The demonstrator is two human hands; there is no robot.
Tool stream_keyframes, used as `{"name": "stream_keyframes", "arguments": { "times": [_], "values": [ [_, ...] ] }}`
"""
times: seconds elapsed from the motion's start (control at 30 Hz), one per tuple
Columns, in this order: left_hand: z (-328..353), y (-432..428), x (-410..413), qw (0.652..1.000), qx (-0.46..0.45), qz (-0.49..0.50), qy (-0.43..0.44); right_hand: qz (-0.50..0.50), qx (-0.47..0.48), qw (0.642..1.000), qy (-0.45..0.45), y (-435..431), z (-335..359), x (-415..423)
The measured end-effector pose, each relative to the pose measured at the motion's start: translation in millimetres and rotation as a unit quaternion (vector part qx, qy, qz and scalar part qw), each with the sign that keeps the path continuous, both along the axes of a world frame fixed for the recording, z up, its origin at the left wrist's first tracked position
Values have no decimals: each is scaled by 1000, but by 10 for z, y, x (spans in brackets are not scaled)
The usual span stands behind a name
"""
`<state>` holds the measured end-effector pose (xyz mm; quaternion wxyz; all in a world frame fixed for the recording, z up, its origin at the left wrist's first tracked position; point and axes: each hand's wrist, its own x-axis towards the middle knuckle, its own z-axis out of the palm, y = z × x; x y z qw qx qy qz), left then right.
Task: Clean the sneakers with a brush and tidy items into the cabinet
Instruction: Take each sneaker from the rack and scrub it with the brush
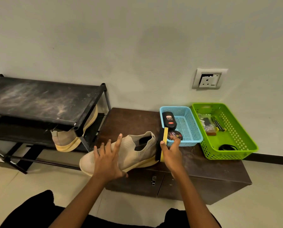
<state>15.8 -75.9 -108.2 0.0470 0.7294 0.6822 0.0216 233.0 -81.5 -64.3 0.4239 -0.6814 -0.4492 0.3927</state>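
Observation:
A beige knit sneaker point(134, 153) with a yellowish sole lies on the dark brown cabinet top point(203, 162), toe pointing left. My left hand point(108, 159) is spread over its front part, fingers straight. My right hand point(171, 152) grips a yellow-backed brush point(163, 143) with black bristles, held upright against the sneaker's heel. A second beige sneaker point(66, 139) sits on the lower shelf of the black shoe rack point(43, 102) at the left.
A blue basket point(190, 127) on the cabinet holds a black polish bottle point(169, 120) and a round tin point(177, 134). A green basket point(231, 139) with small items stands to its right. The cabinet doors point(153, 183) below are shut. A wall socket point(209, 79) is above.

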Motion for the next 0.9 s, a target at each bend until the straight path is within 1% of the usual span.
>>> {"name": "stream_keyframes", "arguments": {
  "times": [0.13, 0.27, 0.33, 0.4, 0.47, 0.53, 0.57, 0.63, 0.7, 0.83, 0.9],
  "values": [
    [38, 114, -36, 998, -17, -45, 32, -3, -1, 1000, -7, 15, 1, -8],
    [15, 159, -139, 995, 34, -90, 38, -6, 5, 1000, -7, 32, -13, 6],
    [35, 199, -172, 993, 36, -104, 42, -6, 8, 1000, -6, 32, -24, 13],
    [86, 271, -198, 993, 11, -109, 32, -7, 7, 1000, -9, 29, -33, 27],
    [158, 359, -228, 994, -23, -105, -11, -9, 8, 1000, -10, 20, -35, 45],
    [235, 443, -269, 990, -80, -98, -63, -16, 10, 1000, -10, 16, -23, 66],
    [271, 476, -285, 987, -108, -95, -73, -18, 16, 1000, -8, 15, -17, 80],
    [322, 521, -295, 984, -141, -90, -65, -19, 28, 999, -3, 8, -18, 113],
    [343, 556, -287, 984, -143, -98, -48, -16, 34, 999, 0, -14, -30, 133],
    [351, 629, -303, 976, -167, -111, -88, 3, 42, 999, -9, -84, -22, 99],
    [366, 666, -320, 967, -199, -114, -110, 9, 57, 998, -32, -119, -20, 55]
  ]
}}
